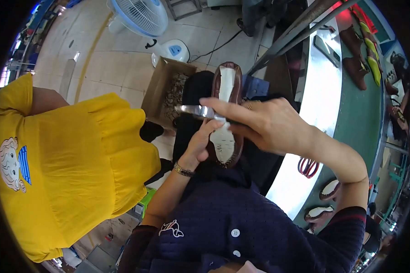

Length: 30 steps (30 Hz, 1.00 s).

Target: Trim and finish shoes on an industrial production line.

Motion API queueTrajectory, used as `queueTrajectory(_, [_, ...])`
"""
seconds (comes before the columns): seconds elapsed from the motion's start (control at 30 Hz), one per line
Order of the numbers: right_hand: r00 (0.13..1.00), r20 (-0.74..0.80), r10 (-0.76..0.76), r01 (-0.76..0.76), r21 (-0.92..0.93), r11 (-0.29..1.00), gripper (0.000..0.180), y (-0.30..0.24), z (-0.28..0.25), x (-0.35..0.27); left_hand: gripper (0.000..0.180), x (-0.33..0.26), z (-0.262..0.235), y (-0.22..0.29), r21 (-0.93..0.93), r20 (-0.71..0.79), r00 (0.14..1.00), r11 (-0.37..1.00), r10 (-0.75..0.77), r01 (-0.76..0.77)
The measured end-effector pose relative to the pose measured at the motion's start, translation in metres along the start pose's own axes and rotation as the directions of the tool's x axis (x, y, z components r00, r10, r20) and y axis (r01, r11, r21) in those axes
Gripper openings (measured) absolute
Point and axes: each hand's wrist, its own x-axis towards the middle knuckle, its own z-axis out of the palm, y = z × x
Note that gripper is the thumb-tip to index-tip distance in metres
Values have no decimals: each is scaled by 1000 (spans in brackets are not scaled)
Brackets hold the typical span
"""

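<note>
Two hands on one brown shoe [236, 91], sole up, over my lap. My left hand [197, 148] cups it from beneath, fingers closed around its near end. My right hand [264, 125] is closed on a metal tool [197, 110], laid across the pale insole [223, 136]. Step in hand, as I judge: working the insole edge. Next move needs steady support and a controlled pull.

Glossy brown leather shoe [226, 113], matt white insole, shiny metal tool [196, 110]
</note>
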Motion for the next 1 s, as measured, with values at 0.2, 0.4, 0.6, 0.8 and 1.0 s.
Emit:
queueTrajectory(0.2, [983,180,43,17,-319,948,72,11,21,0,59,-3,1,3,100,39,994,990,-103,98])
queueTrajectory(0.4, [994,103,28,-7,-203,979,80,10,40,-1,63,-9,-21,-17,4,227,974,1000,-19,19])
queueTrajectory(0.6, [992,-60,116,-115,11,993,78,13,44,-6,65,-15,-9,-29,-113,162,986,993,41,-23])
queueTrajectory(0.8, [994,89,57,-44,-140,989,87,-7,41,-7,61,-18,-34,-66,178,23,962,946,272,-271])
queueTrajectory(1.0, [991,131,15,11,-197,980,87,-4,72,-27,42,-24,-21,-46,428,145,987,904,-74,5])
